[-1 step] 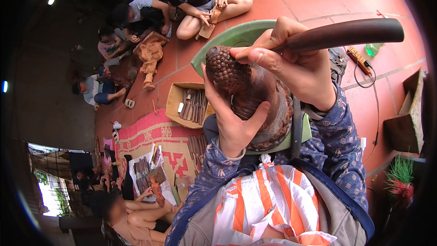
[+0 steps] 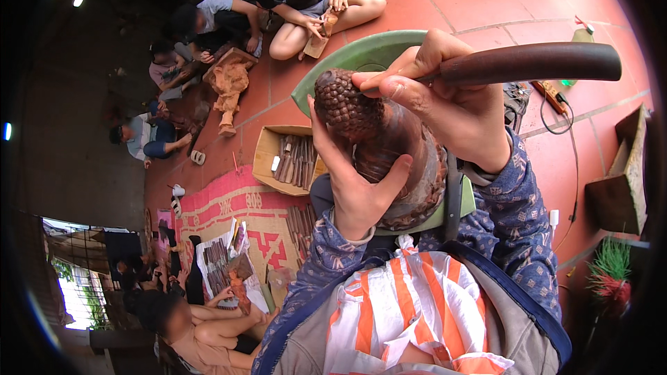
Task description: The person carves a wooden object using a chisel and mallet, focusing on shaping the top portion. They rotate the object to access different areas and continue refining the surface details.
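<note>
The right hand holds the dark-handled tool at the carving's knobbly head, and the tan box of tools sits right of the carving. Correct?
Wrong side: the head view shows the tan box of tools left of the carving. The right hand and dark-handled tool are as stated.

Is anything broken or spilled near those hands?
Nothing stands out: the left hand holds the carved figure, the right hand has a tool at its bumpy head, and no obvious break or spill shows.
</note>
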`<state>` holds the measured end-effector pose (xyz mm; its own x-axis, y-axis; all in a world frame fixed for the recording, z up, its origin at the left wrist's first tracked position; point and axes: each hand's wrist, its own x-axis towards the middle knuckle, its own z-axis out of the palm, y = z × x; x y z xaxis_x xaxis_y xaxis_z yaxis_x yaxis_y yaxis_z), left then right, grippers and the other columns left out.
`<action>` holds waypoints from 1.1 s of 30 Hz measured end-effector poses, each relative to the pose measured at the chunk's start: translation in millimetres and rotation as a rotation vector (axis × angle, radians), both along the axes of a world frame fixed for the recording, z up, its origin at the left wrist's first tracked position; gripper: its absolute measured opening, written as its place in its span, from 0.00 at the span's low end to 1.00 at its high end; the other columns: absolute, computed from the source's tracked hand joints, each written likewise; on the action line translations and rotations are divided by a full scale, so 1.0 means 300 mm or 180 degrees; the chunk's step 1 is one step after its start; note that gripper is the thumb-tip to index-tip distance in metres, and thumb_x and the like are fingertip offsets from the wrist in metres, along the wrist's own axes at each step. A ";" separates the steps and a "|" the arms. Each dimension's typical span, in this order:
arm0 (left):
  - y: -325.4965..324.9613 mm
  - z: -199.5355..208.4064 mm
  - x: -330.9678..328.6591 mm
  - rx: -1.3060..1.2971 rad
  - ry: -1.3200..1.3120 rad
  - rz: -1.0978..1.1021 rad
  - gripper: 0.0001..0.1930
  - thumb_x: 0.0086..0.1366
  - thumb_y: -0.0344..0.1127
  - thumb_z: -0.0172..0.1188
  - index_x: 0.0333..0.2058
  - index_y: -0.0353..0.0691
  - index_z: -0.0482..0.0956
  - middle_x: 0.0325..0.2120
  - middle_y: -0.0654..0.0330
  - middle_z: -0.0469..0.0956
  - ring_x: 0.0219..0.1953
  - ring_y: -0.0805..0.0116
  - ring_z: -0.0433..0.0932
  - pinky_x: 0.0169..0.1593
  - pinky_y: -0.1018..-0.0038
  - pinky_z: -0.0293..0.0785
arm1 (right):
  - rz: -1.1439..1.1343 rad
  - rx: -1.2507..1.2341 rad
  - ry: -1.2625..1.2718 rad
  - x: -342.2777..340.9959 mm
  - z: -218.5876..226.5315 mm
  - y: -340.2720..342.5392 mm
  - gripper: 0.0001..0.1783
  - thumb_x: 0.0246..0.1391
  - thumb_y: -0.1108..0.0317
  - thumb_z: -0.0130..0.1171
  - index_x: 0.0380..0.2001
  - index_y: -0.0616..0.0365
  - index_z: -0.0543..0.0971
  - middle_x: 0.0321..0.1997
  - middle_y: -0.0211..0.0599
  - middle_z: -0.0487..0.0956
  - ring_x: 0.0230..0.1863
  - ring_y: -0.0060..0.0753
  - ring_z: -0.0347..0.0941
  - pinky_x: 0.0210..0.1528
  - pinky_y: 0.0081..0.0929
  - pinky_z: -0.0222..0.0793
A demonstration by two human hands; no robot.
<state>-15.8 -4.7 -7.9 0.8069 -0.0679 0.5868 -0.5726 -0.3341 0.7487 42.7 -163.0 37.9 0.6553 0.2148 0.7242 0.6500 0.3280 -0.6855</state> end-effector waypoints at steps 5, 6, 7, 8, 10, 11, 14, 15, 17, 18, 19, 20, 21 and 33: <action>0.003 -0.022 0.008 -0.0050 -0.0021 -0.0030 0.58 0.51 0.32 0.69 0.66 0.34 0.29 0.63 0.42 0.49 0.63 0.52 0.57 0.65 0.62 0.54 | -0.0137 0.0326 -0.0167 -0.029 -0.023 0.030 0.10 0.54 0.83 0.56 0.29 0.64 0.64 0.35 0.59 0.79 0.47 0.50 0.77 0.54 0.50 0.73; 0.002 -0.024 0.009 -0.0069 -0.0030 -0.0047 0.58 0.51 0.33 0.69 0.66 0.34 0.29 0.63 0.42 0.49 0.63 0.52 0.57 0.65 0.62 0.54 | -0.0124 0.0406 -0.0135 -0.032 -0.026 0.034 0.10 0.54 0.84 0.55 0.29 0.65 0.64 0.35 0.60 0.78 0.47 0.51 0.77 0.54 0.51 0.72; -0.001 -0.021 0.010 -0.0084 -0.0042 -0.0059 0.58 0.51 0.33 0.69 0.66 0.34 0.29 0.63 0.42 0.49 0.63 0.52 0.57 0.65 0.62 0.54 | -0.0076 0.0459 -0.0184 -0.028 -0.040 0.036 0.09 0.54 0.84 0.54 0.30 0.65 0.65 0.37 0.61 0.78 0.47 0.54 0.77 0.55 0.55 0.70; -0.003 -0.019 0.010 -0.0100 -0.0052 -0.0073 0.58 0.51 0.33 0.69 0.66 0.34 0.29 0.63 0.42 0.49 0.63 0.52 0.57 0.65 0.62 0.54 | -0.0055 0.0727 -0.0082 -0.027 -0.046 0.048 0.09 0.53 0.82 0.57 0.28 0.65 0.67 0.35 0.55 0.79 0.45 0.46 0.78 0.51 0.45 0.72; -0.006 -0.017 0.008 -0.0161 -0.0026 -0.0092 0.58 0.51 0.33 0.69 0.66 0.33 0.29 0.62 0.42 0.50 0.63 0.52 0.57 0.64 0.62 0.55 | -0.0006 0.1265 0.0123 -0.030 -0.048 0.076 0.10 0.51 0.78 0.63 0.23 0.66 0.72 0.31 0.44 0.81 0.40 0.31 0.80 0.42 0.27 0.77; -0.006 -0.016 0.006 -0.0191 -0.0013 -0.0097 0.58 0.51 0.33 0.69 0.66 0.33 0.29 0.62 0.42 0.50 0.63 0.52 0.58 0.64 0.62 0.55 | -0.0015 0.1065 -0.0046 -0.031 -0.049 0.073 0.09 0.52 0.81 0.60 0.25 0.66 0.69 0.33 0.48 0.80 0.42 0.38 0.79 0.47 0.37 0.74; 0.006 -0.029 0.006 -0.0013 -0.0045 0.0028 0.58 0.50 0.34 0.69 0.66 0.33 0.30 0.62 0.42 0.51 0.62 0.52 0.58 0.64 0.62 0.56 | -0.0153 0.0458 -0.0438 -0.036 -0.044 0.049 0.09 0.54 0.85 0.55 0.29 0.66 0.65 0.36 0.58 0.78 0.48 0.54 0.77 0.55 0.56 0.70; 0.007 -0.032 0.006 0.0003 -0.0063 0.0047 0.58 0.50 0.34 0.69 0.66 0.32 0.30 0.62 0.42 0.51 0.62 0.52 0.59 0.64 0.62 0.56 | -0.0262 0.0259 -0.0493 -0.042 -0.037 0.043 0.09 0.53 0.85 0.56 0.28 0.66 0.65 0.36 0.57 0.78 0.47 0.54 0.77 0.55 0.55 0.70; 0.006 -0.034 0.008 0.0020 -0.0107 0.0071 0.58 0.49 0.34 0.69 0.66 0.32 0.30 0.61 0.41 0.52 0.61 0.52 0.60 0.63 0.62 0.57 | -0.0586 -0.0092 -0.0512 -0.057 -0.015 0.041 0.09 0.52 0.84 0.59 0.25 0.66 0.68 0.36 0.52 0.79 0.47 0.49 0.78 0.54 0.47 0.73; 0.008 -0.035 0.006 0.0121 -0.0113 0.0101 0.58 0.49 0.34 0.69 0.66 0.32 0.31 0.61 0.41 0.52 0.61 0.52 0.61 0.63 0.62 0.58 | -0.0709 -0.0492 -0.0401 -0.068 0.010 0.032 0.09 0.51 0.84 0.59 0.25 0.66 0.68 0.36 0.51 0.79 0.47 0.46 0.78 0.53 0.44 0.74; 0.009 -0.025 0.008 0.0207 -0.0155 0.0137 0.58 0.49 0.35 0.69 0.66 0.31 0.31 0.61 0.40 0.52 0.61 0.52 0.61 0.63 0.62 0.58 | -0.0831 -0.0901 -0.0326 -0.078 0.056 0.018 0.09 0.51 0.83 0.60 0.24 0.66 0.69 0.35 0.50 0.79 0.46 0.44 0.78 0.52 0.41 0.75; 0.010 -0.015 0.009 0.0293 -0.0197 0.0176 0.58 0.50 0.35 0.69 0.66 0.31 0.31 0.61 0.40 0.53 0.60 0.51 0.62 0.63 0.62 0.59 | -0.0906 -0.1125 -0.0324 -0.076 0.078 0.012 0.10 0.51 0.83 0.60 0.24 0.66 0.69 0.33 0.47 0.78 0.45 0.43 0.79 0.51 0.39 0.75; 0.011 -0.007 0.008 0.0303 -0.0210 0.0194 0.57 0.50 0.35 0.69 0.66 0.31 0.31 0.60 0.40 0.53 0.60 0.51 0.63 0.62 0.62 0.60 | -0.0832 -0.1192 -0.0364 -0.067 0.090 0.005 0.10 0.52 0.82 0.60 0.23 0.65 0.68 0.32 0.45 0.78 0.45 0.41 0.79 0.49 0.36 0.76; -0.002 0.004 0.020 0.0122 -0.0296 0.0108 0.56 0.53 0.38 0.69 0.66 0.30 0.33 0.62 0.38 0.51 0.60 0.50 0.63 0.62 0.62 0.60 | -0.0131 0.0732 -0.0226 -0.039 -0.024 -0.053 0.10 0.47 0.81 0.65 0.26 0.66 0.71 0.32 0.52 0.81 0.42 0.45 0.80 0.44 0.36 0.78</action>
<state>-9.9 -5.1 -6.6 0.7512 -0.0653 0.6569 -0.6270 -0.3820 0.6790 31.0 -178.9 30.8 0.6057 0.0131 0.7956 0.7101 0.4424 -0.5478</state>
